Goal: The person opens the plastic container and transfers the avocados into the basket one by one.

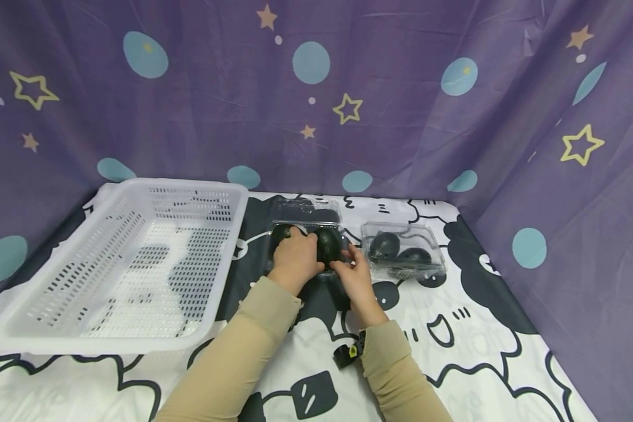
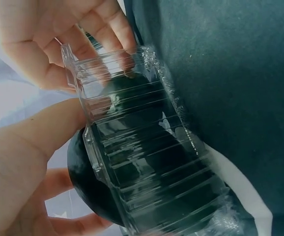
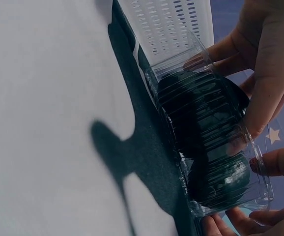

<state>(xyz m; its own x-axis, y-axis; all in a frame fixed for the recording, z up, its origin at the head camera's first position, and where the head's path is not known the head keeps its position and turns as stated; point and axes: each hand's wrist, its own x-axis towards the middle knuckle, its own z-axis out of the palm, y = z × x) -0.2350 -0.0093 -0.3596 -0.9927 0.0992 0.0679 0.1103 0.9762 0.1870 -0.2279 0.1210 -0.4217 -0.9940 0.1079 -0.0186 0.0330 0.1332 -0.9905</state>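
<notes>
A clear plastic clamshell (image 2: 132, 189) sits mid-table, its lid (image 1: 306, 206) folded back, with dark green avocados inside. My left hand (image 1: 296, 258) reaches over it from the front. In the left wrist view that hand's thumb and fingers grip a dark avocado (image 2: 83, 169) that rises past the rim. Another avocado (image 1: 327, 246) lies toward the right end, partly behind my fingers in the head view. With thumb at the rim and fingers beneath, my right hand (image 1: 356, 281) holds the clamshell's right end. Ribbed plastic blurs the avocados in both wrist views.
Left of the clamshell stands a large white perforated basket (image 1: 227, 258). To the right is a second clear clamshell (image 1: 424, 234) with two avocados (image 1: 385, 245). A patterned black-and-white cloth (image 1: 485, 375) covers the table, and a purple curtain (image 1: 390, 146) hangs behind.
</notes>
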